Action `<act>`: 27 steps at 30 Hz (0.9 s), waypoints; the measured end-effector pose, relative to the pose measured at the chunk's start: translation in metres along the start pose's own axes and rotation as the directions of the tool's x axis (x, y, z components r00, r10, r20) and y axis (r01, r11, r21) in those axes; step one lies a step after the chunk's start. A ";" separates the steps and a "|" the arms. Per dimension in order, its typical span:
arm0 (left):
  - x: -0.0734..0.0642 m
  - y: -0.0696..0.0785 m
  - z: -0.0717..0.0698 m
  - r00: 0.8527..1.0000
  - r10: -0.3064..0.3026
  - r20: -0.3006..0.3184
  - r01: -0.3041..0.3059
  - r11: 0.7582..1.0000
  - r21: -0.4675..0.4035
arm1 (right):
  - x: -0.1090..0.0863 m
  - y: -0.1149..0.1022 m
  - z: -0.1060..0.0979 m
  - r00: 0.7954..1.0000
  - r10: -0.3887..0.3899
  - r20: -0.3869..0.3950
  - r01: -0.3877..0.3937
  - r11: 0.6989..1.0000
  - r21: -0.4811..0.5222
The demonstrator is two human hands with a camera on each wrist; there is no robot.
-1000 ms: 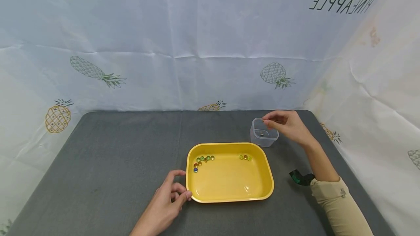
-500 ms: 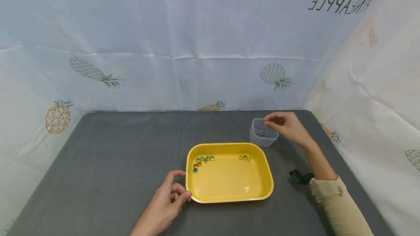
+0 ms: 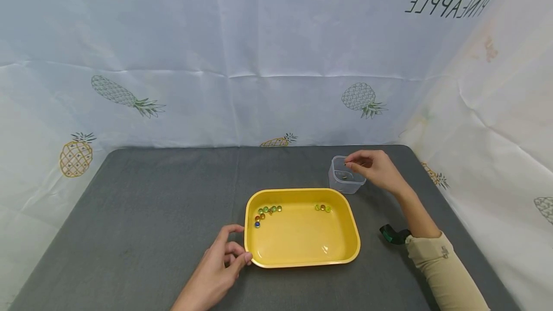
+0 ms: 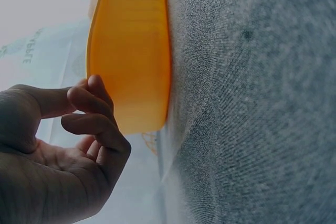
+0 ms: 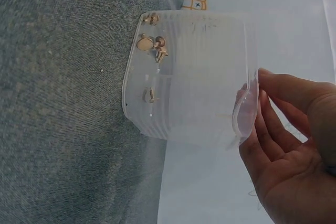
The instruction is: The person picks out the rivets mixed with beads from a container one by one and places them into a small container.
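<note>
A shallow yellow tray (image 3: 298, 239) lies on the grey table, with marbles (image 3: 270, 209) grouped at its back left and a few more marbles (image 3: 323, 208) at its back right. My left hand (image 3: 218, 263) holds the tray's near left corner, thumb tip at the rim and curled fingers against the outer wall. Behind the tray stands a clear plastic box (image 3: 345, 186). Small brass-coloured metal pieces (image 5: 160, 48) lie on its floor. Over the box's right rim, my right hand (image 3: 376, 169) pinches a small dark object at its fingertips; its kind is too small to make out.
A low divider (image 3: 344, 173) shows inside the box. By the right cuff, a black and green strap piece (image 3: 393, 235) hangs close over the table (image 3: 129, 224). A pineapple-print curtain (image 3: 242, 104) rises right behind the table's far edge.
My right hand has dipped slightly toward the box, and a dark speck now shows at its fingertips. The left hand, tray and marbles stay in place.
</note>
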State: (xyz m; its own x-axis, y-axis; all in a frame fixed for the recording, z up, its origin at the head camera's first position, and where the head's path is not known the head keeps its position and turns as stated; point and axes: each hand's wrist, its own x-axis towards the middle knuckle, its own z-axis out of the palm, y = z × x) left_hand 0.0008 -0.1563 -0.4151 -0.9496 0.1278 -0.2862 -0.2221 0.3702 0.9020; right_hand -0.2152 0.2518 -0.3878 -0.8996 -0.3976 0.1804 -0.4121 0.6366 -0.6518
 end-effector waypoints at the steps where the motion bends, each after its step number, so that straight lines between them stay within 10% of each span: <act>1: 0.000 0.000 0.000 1.000 0.001 0.000 -0.001 1.000 -0.002 | 0.000 0.000 0.000 1.000 0.000 -0.001 0.000 1.000 -0.003; 27: 0.000 -0.001 0.000 1.000 0.007 0.002 -0.007 1.000 -0.006 | -0.001 0.006 0.007 1.000 -0.010 -0.021 0.009 1.000 -0.007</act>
State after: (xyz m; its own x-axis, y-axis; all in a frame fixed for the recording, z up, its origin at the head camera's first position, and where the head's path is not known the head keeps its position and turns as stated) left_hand 0.0005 -0.1567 -0.4156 -0.9507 0.1327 -0.2802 -0.2162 0.3642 0.9059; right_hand -0.2157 0.2509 -0.3968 -0.8985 -0.3897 0.2021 -0.4216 0.6374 -0.6450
